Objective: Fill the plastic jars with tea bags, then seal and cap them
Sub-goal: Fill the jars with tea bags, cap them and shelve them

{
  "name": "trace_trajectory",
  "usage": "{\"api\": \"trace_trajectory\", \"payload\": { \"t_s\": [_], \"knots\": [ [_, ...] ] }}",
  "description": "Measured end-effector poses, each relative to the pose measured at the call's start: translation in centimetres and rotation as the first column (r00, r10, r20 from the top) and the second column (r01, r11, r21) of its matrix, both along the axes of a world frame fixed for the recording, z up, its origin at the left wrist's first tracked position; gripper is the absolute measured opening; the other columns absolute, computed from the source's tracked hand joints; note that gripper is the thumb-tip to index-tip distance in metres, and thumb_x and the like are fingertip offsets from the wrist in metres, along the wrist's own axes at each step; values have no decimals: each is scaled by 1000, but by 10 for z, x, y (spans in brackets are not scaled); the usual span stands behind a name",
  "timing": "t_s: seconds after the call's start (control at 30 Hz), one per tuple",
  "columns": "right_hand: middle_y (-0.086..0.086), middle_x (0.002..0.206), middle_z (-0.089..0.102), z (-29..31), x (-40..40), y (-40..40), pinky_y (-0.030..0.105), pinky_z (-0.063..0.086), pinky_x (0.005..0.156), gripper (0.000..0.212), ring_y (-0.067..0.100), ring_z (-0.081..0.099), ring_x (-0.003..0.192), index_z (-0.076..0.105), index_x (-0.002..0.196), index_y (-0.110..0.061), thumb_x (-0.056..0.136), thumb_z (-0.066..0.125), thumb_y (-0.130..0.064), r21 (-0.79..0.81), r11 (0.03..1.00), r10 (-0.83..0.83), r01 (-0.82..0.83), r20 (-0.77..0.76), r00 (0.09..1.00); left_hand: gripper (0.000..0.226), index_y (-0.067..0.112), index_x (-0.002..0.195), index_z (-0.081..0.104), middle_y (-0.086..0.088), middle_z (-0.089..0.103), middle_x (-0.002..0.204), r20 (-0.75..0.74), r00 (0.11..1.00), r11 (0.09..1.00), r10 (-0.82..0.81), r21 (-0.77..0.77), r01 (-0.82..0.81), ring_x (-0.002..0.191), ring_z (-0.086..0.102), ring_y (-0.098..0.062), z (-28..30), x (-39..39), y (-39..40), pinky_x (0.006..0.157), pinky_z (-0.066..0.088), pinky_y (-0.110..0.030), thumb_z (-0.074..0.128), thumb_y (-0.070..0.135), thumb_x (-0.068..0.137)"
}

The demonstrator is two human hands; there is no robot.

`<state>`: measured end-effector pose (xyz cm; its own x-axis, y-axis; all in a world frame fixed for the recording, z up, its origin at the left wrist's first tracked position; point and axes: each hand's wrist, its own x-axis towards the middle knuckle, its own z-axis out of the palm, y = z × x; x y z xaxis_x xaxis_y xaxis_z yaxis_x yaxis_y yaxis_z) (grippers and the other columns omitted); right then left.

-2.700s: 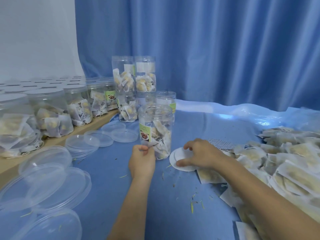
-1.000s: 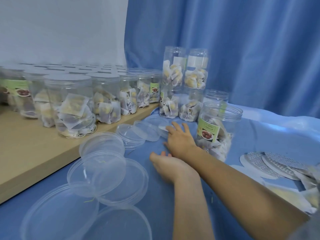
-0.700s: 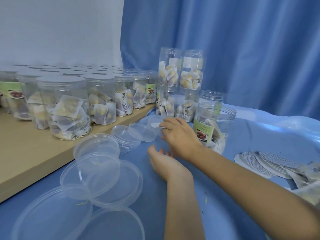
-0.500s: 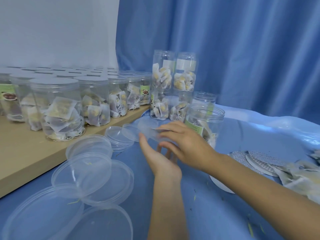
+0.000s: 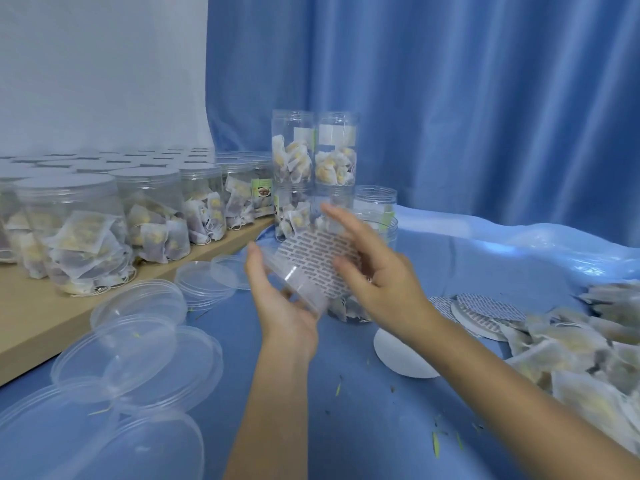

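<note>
The person is now holding a clear cap (image 5: 300, 285) up in the air, where a moment ago the right hand was only reaching to the loose caps (image 5: 204, 284) lying on the blue cloth (image 5: 363, 427). The left hand (image 5: 282, 306) is gripping this cap from below, the thumb curled over its rim. The right hand (image 5: 375, 271) is pressing a printed seal disc (image 5: 320, 259) into the cap with relaxed, spread fingers; it is not clenching on anything. So I think the seal is being fitted inside the cap before the cap is going on a jar.

The jar being filled (image 5: 375, 237) is standing just behind the hands, mostly hidden by them, with tea bags inside and its mouth open. More seal discs (image 5: 485, 313) are lying to the right, near the pile of tea bags (image 5: 581, 351), and one white disc (image 5: 403, 355) is lying under the right forearm.

On the left, finished jars (image 5: 83, 237) are standing in rows on a wooden board (image 5: 31, 323), and two stacks of jars (image 5: 313, 161) are standing behind. Nothing is really blocking the open jar, only the hands are covering it from view.
</note>
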<state>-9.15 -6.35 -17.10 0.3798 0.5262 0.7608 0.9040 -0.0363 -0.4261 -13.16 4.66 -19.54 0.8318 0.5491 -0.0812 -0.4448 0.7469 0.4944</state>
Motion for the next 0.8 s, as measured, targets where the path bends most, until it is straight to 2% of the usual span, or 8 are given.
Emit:
{"api": "trace_trajectory", "payload": {
  "t_s": [0.07,0.17,0.23,0.3,0.47,0.63,0.73,0.8],
  "knots": [
    [-35,83,58,5,3,-6,5,38,67,67,0,51,62,34,131,-55,89,59,-9,50,998,-28,31,-67,997,75,23,131,51,-11,61,126,45,999,996,-14,85,11,113,60,-30,4,-2,0,97,46,-55,55,70,73],
    [-27,68,62,11,7,-15,8,42,73,47,-4,58,67,51,116,-42,86,66,-11,108,994,3,20,-207,978,85,23,133,50,-13,60,126,96,991,982,-89,177,71,113,61,-32,9,-6,-5,96,44,-61,61,69,63],
    [-25,75,67,14,6,-19,14,48,80,36,-6,64,80,62,98,-41,83,69,-9,106,994,13,14,-244,970,88,22,136,47,-15,58,129,106,984,964,-145,238,116,115,59,-33,10,-8,-10,97,42,-62,60,68,63],
    [-22,85,69,16,6,-20,21,53,85,34,-4,66,87,66,90,-40,80,71,-7,102,995,25,2,-269,963,86,22,137,45,-15,56,131,98,983,951,-156,283,122,115,59,-32,11,-9,-18,97,42,-63,60,68,66],
    [-15,86,71,16,2,-19,17,53,81,23,-5,66,84,73,99,-17,82,68,-3,86,995,67,-44,-280,958,84,20,132,44,-12,59,120,63,994,939,-84,339,58,110,61,-26,13,-8,-31,84,55,-42,56,62,60],
    [-11,82,72,20,2,-21,14,52,70,23,-1,67,77,71,96,-22,85,64,-3,101,983,180,-151,-420,890,100,10,137,35,-19,52,133,76,994,938,-83,343,52,122,53,-32,14,-7,-31,101,44,-53,58,64,57],
    [-6,79,71,22,0,-21,17,50,73,15,2,63,75,72,92,-18,90,58,-19,60,978,202,-200,-514,834,137,4,139,30,-23,49,136,90,992,920,-91,389,49,123,52,-33,16,-9,-31,104,38,-57,78,71,29],
    [2,80,68,21,0,-22,25,50,75,32,7,60,76,73,86,-17,85,52,-42,3,976,181,-216,-561,808,142,4,138,32,-23,52,133,102,992,893,-73,450,20,122,54,-34,16,-10,-31,103,38,-59,78,73,22]
  ]
}}
